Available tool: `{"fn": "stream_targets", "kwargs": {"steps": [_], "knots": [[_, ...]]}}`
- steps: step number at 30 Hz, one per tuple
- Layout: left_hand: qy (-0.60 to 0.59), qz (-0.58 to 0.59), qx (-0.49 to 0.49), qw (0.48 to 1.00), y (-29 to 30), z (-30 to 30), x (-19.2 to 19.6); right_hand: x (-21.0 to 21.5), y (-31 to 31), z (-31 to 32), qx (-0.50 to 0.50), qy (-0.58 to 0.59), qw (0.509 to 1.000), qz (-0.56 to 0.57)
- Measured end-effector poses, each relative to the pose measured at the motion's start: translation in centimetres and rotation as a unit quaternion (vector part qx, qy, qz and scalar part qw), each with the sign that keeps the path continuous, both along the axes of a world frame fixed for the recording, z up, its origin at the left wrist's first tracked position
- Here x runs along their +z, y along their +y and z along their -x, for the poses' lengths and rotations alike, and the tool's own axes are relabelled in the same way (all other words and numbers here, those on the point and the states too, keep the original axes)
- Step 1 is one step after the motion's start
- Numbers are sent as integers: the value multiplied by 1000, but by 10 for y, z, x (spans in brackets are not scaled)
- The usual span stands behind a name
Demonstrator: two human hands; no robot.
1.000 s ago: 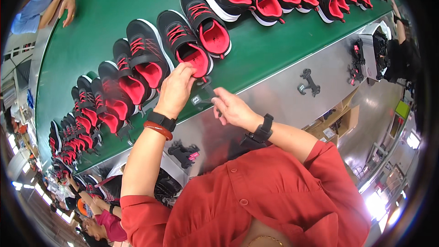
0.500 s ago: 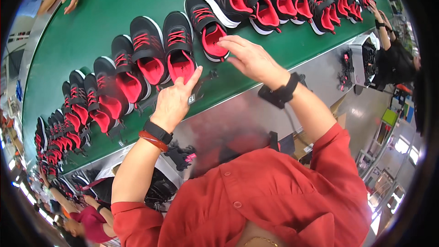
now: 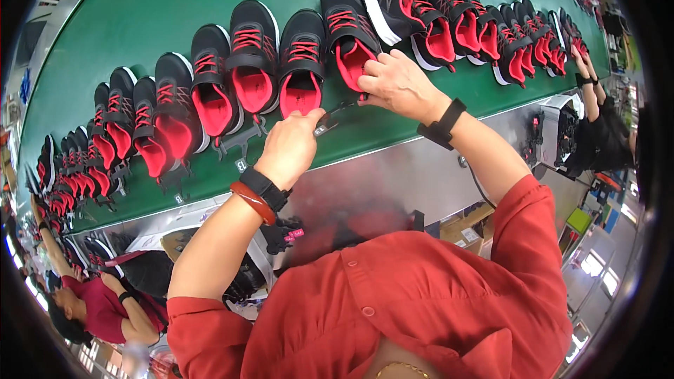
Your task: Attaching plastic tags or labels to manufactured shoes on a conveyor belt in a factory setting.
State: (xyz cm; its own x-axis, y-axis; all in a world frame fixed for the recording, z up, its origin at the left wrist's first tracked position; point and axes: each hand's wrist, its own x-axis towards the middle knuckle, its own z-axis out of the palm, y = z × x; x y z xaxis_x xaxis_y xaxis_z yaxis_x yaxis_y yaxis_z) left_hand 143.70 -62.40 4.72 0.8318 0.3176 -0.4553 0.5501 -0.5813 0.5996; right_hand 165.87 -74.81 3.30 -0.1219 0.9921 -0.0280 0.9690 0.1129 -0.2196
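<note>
Black sneakers with red laces, red linings and white soles stand in a row on a green work surface. My left hand (image 3: pixel 289 144) is closed at the heel of one sneaker (image 3: pixel 303 56), around a dark plastic shoe hanger (image 3: pixel 328 123) whose end shows past the fingers. My right hand (image 3: pixel 404 85) pinches the heel of the neighbouring sneaker (image 3: pixel 344 21), its fingertips at the collar. The hanger reaches toward the right hand; whether that hand also touches it is hidden. Another shoe hanger (image 3: pixel 242 142) sits at the heels of the pair to the left.
Another sneaker (image 3: pixel 382 0) leans across the row on the right. The green table (image 3: pixel 168 0) ends at a metal edge near me. Below stand boxes, including a cardboard box (image 3: pixel 467 231). Co-workers are at the lower left (image 3: pixel 105 302) and right (image 3: pixel 607 112).
The sneakers left of my hands have shifted left. My right hand has gone from open fingers over the sneaker to pinching its heel. My left hand's extended finger has curled in.
</note>
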Motion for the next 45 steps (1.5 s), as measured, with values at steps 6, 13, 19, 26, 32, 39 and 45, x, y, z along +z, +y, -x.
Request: {"fn": "stream_targets", "kwargs": {"steps": [6, 13, 19, 26, 32, 39, 45], "knots": [[7, -19, 10, 1000, -4, -1, -5, 3, 8, 10, 24, -8, 1000, 3], [-79, -18, 68, 994, -16, 4, -1, -8, 12, 26, -25, 31, 998, -45], [-117, -89, -44, 988, -26, 10, -27, -30, -19, 20, -113, 238, 962, -65], [-129, -253, -126, 951, -3, -39, 31, -17, -192, -37, -413, 259, 863, -129], [-140, -210, -135, 958, -39, -159, 12, 4, -319, -65, -530, 206, 821, 44], [-135, -193, -171, 957, -19, -191, -22, -15, -340, -60, -504, 208, 829, 121], [-149, -73, -149, 975, -33, -154, -14, -20, -351, -79, -537, 347, 758, 131]]}}
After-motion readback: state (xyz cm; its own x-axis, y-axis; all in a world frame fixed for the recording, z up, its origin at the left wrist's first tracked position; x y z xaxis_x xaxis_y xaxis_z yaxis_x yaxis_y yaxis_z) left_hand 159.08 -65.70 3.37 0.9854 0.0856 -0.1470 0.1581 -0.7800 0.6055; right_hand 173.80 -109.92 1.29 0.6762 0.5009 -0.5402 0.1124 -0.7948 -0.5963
